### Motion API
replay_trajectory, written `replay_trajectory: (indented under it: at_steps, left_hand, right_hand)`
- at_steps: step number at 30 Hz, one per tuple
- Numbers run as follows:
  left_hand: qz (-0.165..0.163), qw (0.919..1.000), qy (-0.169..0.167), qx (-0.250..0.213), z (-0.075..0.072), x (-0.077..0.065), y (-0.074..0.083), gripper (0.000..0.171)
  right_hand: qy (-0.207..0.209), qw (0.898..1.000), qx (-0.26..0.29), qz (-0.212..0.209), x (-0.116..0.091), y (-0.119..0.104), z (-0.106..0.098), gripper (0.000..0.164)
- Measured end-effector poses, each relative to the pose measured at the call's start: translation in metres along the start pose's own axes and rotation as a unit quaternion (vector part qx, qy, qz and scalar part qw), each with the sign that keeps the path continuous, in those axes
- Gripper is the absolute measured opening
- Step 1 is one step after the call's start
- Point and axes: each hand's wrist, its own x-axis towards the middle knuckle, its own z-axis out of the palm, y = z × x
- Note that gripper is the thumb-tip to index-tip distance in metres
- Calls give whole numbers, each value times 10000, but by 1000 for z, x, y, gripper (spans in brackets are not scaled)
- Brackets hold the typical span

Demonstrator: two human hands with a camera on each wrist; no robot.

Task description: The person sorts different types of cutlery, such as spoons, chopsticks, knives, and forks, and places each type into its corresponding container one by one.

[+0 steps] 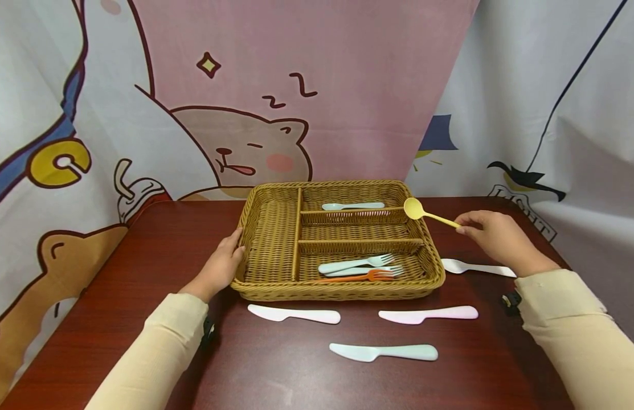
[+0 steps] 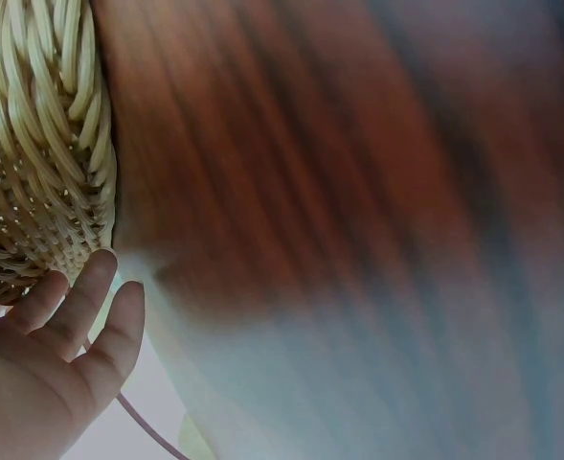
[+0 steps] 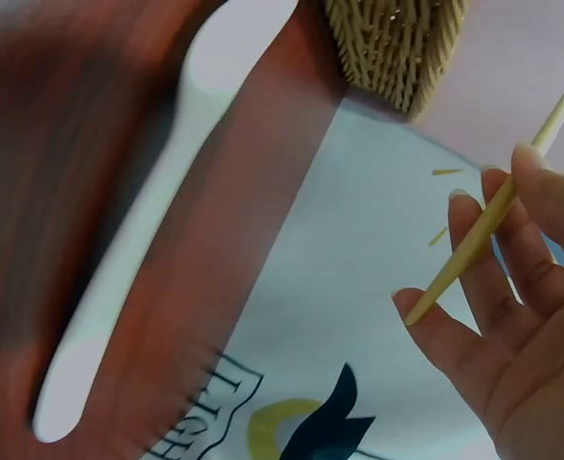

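My right hand (image 1: 501, 238) pinches the handle end of a yellow spoon (image 1: 413, 209), whose bowl hangs over the right rim of a wicker cutlery basket (image 1: 269, 291). In the right wrist view the thumb and fingertips press on the yellow handle (image 3: 468, 244). My left hand (image 1: 218, 267) touches the basket's left side, fingers extended along the wicker wall (image 2: 42, 144). A mint spoon (image 1: 354, 206) lies in the back compartment. The front right compartment holds two mint forks (image 1: 355, 263) and an orange fork (image 1: 370, 275).
A white spoon (image 1: 478, 267) lies right of the basket, under my right hand. In front are a white knife (image 1: 296, 314), a pink knife (image 1: 429, 314) and a mint knife (image 1: 383, 352) on the dark red table (image 1: 265, 370). A printed curtain (image 1: 368, 102) hangs behind.
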Motion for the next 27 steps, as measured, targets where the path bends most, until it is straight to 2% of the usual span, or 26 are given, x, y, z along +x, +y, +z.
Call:
replay_trajectory:
  at_steps: [14,27]
  left_hand:
    - [-17,10000,6,0,0,0,-1,57]
    - [-24,10000,48,8,2,1,-2,57]
  right_hand:
    - [268,9979,27,-587,27,-27,1,18]
    - [46,9975,97,-693,53,-54,5,18]
